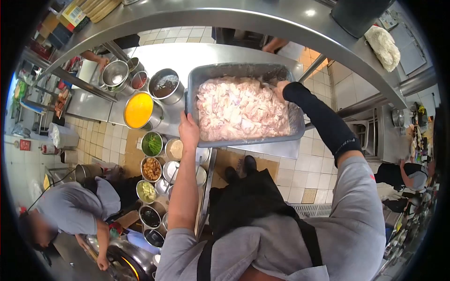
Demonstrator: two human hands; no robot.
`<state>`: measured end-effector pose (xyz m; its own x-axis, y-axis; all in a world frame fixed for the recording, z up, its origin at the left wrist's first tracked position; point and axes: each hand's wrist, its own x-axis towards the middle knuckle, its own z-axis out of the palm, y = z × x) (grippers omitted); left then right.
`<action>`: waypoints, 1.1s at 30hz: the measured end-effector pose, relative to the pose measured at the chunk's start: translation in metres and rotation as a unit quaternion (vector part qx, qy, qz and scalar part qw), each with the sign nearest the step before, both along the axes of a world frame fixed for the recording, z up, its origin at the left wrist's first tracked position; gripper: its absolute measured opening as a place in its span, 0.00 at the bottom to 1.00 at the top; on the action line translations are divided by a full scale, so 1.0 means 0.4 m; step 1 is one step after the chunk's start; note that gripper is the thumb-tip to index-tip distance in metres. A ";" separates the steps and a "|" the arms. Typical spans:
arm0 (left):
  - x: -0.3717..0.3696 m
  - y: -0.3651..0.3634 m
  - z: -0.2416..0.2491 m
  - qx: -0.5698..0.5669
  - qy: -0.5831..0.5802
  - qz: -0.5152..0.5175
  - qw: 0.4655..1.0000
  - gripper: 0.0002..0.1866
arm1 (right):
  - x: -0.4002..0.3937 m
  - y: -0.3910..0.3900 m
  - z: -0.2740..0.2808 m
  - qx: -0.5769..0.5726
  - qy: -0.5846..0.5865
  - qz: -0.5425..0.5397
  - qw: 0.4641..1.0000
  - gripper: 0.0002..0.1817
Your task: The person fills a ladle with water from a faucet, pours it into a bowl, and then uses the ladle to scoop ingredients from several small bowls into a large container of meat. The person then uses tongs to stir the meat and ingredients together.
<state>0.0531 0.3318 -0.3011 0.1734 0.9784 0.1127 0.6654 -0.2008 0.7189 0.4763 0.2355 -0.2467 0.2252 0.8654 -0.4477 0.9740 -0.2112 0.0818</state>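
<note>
A grey plastic tub [300,124] full of raw, pale pink meat pieces [241,107], which look like chicken, stands on the steel counter in front of me. My left hand [189,132] is closed on the tub's left wall, thumb up near the rim. Inside the far right part of the tub is my right hand [281,90], at the edge of the meat. Its fingers look curled, but what they hold, if anything, is hidden. A black sleeve [314,110] covers that forearm.
Left of the tub stand a pot of orange liquid [139,110], a pot of dark liquid [165,85] and metal bowls [115,73]. Several ingredient containers [151,168] line my left side. A steel shelf [225,21] hangs overhead. A co-worker [77,206] leans in at lower left.
</note>
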 end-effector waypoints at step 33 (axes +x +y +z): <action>-0.009 0.011 -0.011 0.000 -0.002 -0.025 1.000 0.27 | -0.287 -0.092 0.095 -0.041 0.069 -0.069 0.994 0.31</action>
<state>0.0496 0.3363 -0.3053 0.2226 0.9682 0.1143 0.6518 -0.2350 0.7211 0.3614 0.1986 -0.2089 0.2710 0.7898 -0.5502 0.9395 -0.3415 -0.0275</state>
